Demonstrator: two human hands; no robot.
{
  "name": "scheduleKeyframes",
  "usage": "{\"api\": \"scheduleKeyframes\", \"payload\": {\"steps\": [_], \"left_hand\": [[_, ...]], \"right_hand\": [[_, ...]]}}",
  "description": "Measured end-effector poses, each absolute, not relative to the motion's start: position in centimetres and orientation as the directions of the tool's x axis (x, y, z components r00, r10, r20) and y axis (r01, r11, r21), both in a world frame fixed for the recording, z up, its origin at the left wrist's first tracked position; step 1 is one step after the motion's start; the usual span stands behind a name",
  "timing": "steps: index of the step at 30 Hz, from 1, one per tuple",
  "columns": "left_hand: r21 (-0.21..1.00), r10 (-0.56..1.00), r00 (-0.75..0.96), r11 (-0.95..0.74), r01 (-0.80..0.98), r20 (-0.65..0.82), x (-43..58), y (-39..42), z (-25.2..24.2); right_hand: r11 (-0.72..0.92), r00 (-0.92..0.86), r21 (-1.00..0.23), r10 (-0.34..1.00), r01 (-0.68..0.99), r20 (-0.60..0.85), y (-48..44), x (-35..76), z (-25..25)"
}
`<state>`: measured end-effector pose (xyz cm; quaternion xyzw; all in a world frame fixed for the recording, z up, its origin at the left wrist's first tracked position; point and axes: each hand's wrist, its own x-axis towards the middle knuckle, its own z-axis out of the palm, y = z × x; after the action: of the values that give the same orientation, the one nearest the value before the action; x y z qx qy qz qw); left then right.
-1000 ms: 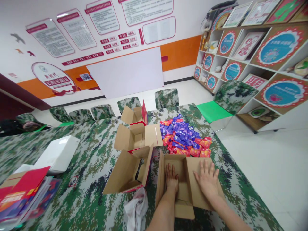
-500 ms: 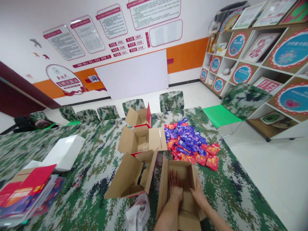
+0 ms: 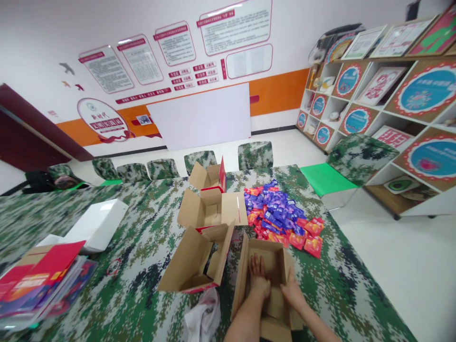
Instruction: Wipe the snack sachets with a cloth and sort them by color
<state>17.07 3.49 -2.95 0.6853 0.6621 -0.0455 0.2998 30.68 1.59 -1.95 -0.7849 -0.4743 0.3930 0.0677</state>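
Observation:
An open cardboard box (image 3: 268, 246) stands at the near edge of the table, its brown inside facing up. My left hand (image 3: 259, 276) reaches into it with fingers spread flat against the inner cardboard. On the box's right side, my right hand (image 3: 292, 290) grips the wall, the thumb on the inner side and the other fingers partly hidden behind the cardboard. Just beyond the box lies a heap of small purple and red packets (image 3: 280, 213).
Three more open cardboard boxes (image 3: 183, 259) stand in a row to the left. A pale cloth (image 3: 204, 316) lies near them. Farther left are a white box (image 3: 98, 223) and stacked red folders (image 3: 42, 280). A green-seated chair (image 3: 329, 178) is at the right edge.
The view has tilted slightly up, so the scene sits a little lower. Both hands keep nearly the same places at the box, and the packets look unchanged.

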Motion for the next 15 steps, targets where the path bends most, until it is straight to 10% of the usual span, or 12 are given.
{"api": "scheduleKeyframes", "payload": {"steps": [15], "left_hand": [[0.441, 0.816, 0.045, 0.265, 0.858, -0.577, 22.3, 8.4, 5.5]], "right_hand": [[-0.426, 0.167, -0.406, 0.828, 0.809, -0.536, 6.3, 30.0, 6.9]]}}
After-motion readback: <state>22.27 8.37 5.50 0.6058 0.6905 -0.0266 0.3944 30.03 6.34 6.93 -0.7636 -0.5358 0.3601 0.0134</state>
